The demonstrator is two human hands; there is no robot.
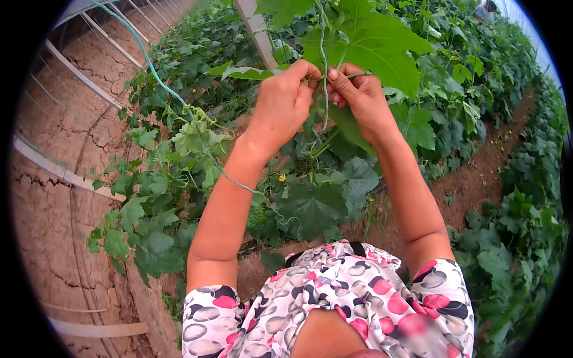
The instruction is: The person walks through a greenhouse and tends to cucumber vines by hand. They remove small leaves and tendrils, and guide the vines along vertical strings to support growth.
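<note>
My left hand (pixel 284 100) and my right hand (pixel 362 96) meet at a climbing vine with lobed, cucumber-like leaves. Between them hangs a pale twine (pixel 323 44), running beside the green vine stem (pixel 331 38). The left fingertips pinch a thin green part of the vine, mostly hidden by the fingers. Thumb and fingers of the right hand are closed on a slim green stalk (pixel 368 72) that pokes out to the right. A broad leaf (pixel 380 49) spreads behind the right hand, and a smaller leaf (pixel 248 72) lies left of the left hand.
A blue-green twine (pixel 147 58) slants from the upper left and passes across my left forearm. Dense leafy plants (pixel 309 201) surround me. A pale post (pixel 257 33) stands behind the hands. At left, curved frame ribs (pixel 80 80) cross a cracked earth wall (pixel 49 215). A person (pixel 485 11) is far off.
</note>
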